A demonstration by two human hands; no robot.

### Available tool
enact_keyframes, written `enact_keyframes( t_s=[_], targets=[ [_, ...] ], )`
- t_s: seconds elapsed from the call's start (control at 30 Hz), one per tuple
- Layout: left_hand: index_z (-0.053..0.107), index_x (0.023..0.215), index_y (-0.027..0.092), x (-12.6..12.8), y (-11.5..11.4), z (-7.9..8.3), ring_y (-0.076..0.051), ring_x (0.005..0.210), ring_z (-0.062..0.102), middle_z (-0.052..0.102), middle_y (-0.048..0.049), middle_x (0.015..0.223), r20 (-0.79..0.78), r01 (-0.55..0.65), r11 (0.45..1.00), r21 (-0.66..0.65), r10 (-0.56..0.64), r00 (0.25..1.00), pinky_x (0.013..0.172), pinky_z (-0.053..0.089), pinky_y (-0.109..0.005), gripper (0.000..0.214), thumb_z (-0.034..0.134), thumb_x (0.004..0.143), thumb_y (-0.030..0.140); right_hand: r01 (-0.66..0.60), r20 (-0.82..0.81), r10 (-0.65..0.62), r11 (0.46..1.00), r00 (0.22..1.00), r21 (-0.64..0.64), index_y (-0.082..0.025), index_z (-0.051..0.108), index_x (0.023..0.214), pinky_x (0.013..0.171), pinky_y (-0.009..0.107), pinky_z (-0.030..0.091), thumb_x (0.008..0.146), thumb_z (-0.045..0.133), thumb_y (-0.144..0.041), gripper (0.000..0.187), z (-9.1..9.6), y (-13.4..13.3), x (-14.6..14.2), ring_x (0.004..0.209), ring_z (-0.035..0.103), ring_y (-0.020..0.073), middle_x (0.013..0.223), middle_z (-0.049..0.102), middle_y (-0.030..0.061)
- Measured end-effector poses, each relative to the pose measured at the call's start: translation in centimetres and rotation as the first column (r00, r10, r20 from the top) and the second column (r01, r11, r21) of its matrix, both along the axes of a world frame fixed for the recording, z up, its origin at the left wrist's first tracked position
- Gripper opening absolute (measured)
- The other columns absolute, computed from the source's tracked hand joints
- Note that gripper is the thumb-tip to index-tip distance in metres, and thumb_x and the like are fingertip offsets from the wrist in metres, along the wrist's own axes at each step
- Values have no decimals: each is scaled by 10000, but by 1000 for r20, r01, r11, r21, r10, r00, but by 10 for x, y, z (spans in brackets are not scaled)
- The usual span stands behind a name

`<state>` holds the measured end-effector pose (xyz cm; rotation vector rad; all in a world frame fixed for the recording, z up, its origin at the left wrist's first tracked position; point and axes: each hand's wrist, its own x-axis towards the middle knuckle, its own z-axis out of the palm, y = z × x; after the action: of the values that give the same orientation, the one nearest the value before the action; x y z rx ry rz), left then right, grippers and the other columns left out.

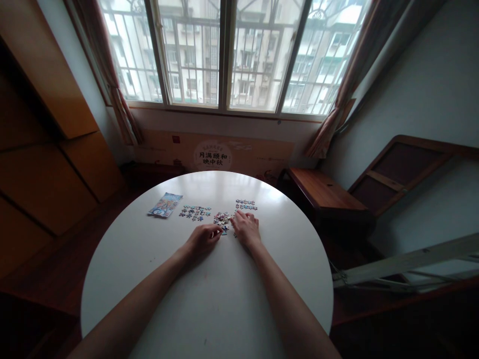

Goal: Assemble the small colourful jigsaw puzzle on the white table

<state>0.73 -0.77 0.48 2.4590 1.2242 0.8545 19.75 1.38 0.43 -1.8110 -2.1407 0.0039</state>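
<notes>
A small heap of jigsaw puzzle pieces (222,218) lies on the white round table (149,279), between my two hands. My left hand (204,238) rests at the heap's near left side, fingers curled in and thumb and index tips close together; what they hold, if anything, is too small to make out. A few bluish pieces lie at those fingertips. On the heap's right side, my right hand (247,229) lies palm down with bent fingers slightly apart, over or beside some pieces that it partly hides.
Rows of jigsaw pieces (195,213) lie left of the heap, and two more rows of pieces (246,204) lie beyond my right hand. A printed puzzle packet (165,205) is at the far left. A wooden bench (325,188) stands beyond the table's right edge, below the window.
</notes>
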Motion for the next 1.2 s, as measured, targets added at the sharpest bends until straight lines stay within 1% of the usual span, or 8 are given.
enact_keyframes(
  t_s=[0.2,0.37,0.77,0.93,1.2],
  targets=[
    [677,843,165,0,1,-3,-100,576,536,631,-14,670,-11,-10,1000,10,10,1000,593,392,-188,168,514,815,193,13,0,-13,1000,1000,-21,-243,504,1214,934,379,260,915,246,-521,484,5,-2,0,1153,338,244,1367,429,28],
    [675,844,163,0,1,-1,-98,575,533,631,-13,673,-14,4,1000,5,-4,1000,581,385,-183,169,510,813,182,20,17,-19,999,1000,-32,-253,467,1259,927,383,268,911,263,-521,484,7,-4,-1,1158,334,245,1382,404,34],
    [677,847,163,0,-1,1,-101,576,522,625,-16,671,9,8,1000,-17,-7,1000,582,383,-191,168,516,799,167,18,34,-17,1000,999,-25,-232,495,1230,933,397,256,912,248,-523,497,4,-3,-3,1158,336,258,1392,397,39],
    [681,846,165,1,-1,1,-102,575,518,624,-16,665,19,1,1000,-19,0,1000,583,383,-192,169,520,796,171,18,33,-17,1000,999,-24,-245,466,1262,930,404,259,902,260,-540,509,4,-3,-3,1164,334,265,1415,364,40],
    [678,848,167,0,0,-1,-102,576,525,630,-17,678,-1,4,1000,-1,-4,1000,582,382,-189,166,519,800,175,9,40,-8,1000,999,-24,-247,467,1267,934,407,260,902,260,-539,511,5,-4,-4,1162,334,268,1375,414,37]
  ],
)
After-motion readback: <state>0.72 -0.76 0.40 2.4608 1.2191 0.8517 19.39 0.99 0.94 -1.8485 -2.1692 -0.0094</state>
